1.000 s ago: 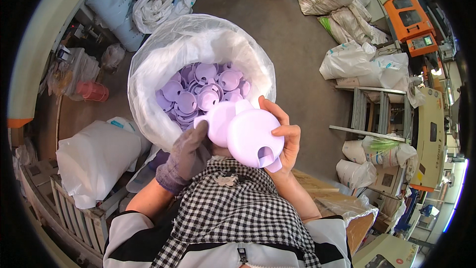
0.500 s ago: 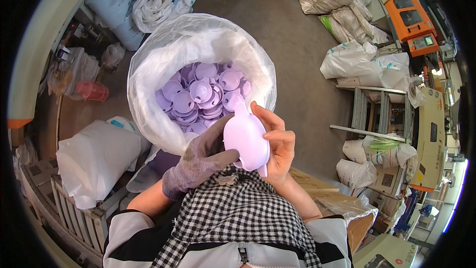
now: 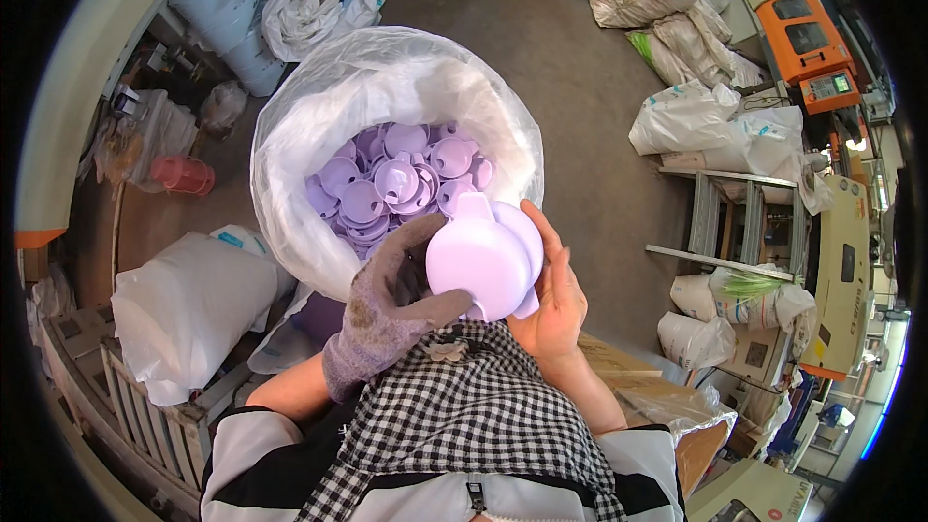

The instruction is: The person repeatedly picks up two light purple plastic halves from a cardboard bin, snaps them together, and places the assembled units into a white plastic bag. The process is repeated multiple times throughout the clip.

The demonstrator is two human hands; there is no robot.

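Note:
My right hand (image 3: 556,300), bare, grips a pale lilac plastic scoop-like cup (image 3: 480,256) from its right side and underneath. My left hand (image 3: 391,309), in a grey knitted glove, presses against the cup's left side, fingers curled on its rim. Both hands hold it just above my checked scarf, at the near edge of a large clear plastic bag (image 3: 319,116). Inside the bag lie several more lilac plastic cups (image 3: 387,184), piled loosely.
A white filled sack (image 3: 188,304) lies at my left beside wooden slats (image 3: 126,416). More white sacks (image 3: 696,116) sit on the concrete floor at the right, near a metal frame (image 3: 725,232). An orange machine (image 3: 802,48) stands far right. A cardboard box (image 3: 667,406) is by my right elbow.
The lilac cup has turned in my hands from showing its broad face to its rounded back. My gloved left hand has slid from below it up onto its left side.

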